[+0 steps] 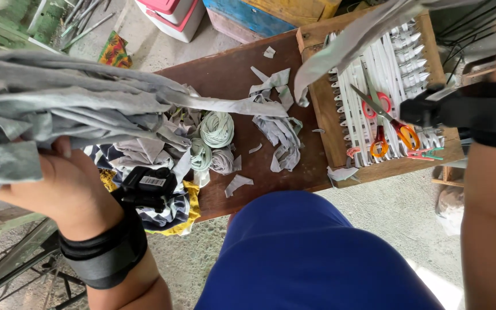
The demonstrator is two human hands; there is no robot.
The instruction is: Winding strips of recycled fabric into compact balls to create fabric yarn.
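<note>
Up close at the left edge, left hand [67, 183] clenched around a thick bundle of grey fabric strips [58, 109], thumb pressed into the folds, black wrist strap [107, 255] just below. One long grey strip [225, 106] trailing from the bundle rightward across the dark wooden bench [225, 69]. Right hand out of frame at the top right, only forearm [492, 201] and black band showing, so that grip's state impossible to tell; probably tied to the second grey strip [351, 43] hanging down from the top edge over the wooden peg loom [388, 166]. Loom strung with white strips [374, 74], resting on the bench's right end. Scissors with red and orange handles [388, 123] lying on top of the white strips. Below the bundle, two pale green coils of fabric [213, 132] beside a heap of grey, striped and yellow cloth [167, 212]. Small grey offcuts [279, 138] scattered mid-bench. Blue-clad knee [305, 258] filling the bottom centre.
</note>
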